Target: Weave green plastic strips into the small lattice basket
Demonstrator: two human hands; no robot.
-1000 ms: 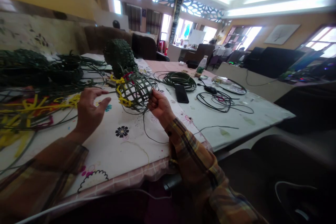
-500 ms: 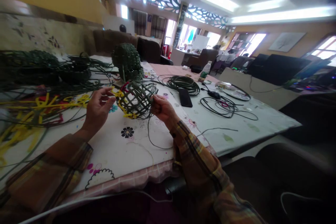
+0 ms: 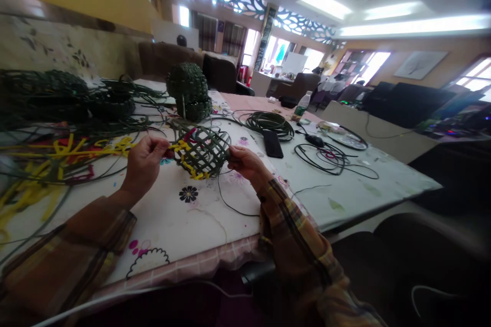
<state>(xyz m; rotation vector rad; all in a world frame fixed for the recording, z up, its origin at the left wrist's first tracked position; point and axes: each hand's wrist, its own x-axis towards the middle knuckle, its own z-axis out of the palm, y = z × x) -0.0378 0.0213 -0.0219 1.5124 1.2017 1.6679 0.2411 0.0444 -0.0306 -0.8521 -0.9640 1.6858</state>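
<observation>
Open-weave basket (image 3: pixel 201 156) held between the hands over the near cloth (image 3: pixel 203 225); left hand (image 3: pixel 143 166) pinched narrow on its yellow strip (image 3: pixel 179 146), right hand (image 3: pixel 249 163) closed on the opposite edge. Uneven pull could skew the loose lattice or slip the strip free; the trailing strand (image 3: pixel 245 213) might snag under the right sleeve (image 3: pixel 289 214).

A hand could pass over the white flower-printed desk's (image 3: pixel 180 232) near side; beyond, the rounded dark-green woven piece (image 3: pixel 186 84) and coiled dark-green strips (image 3: pixel 268 120) obstruct.
</observation>
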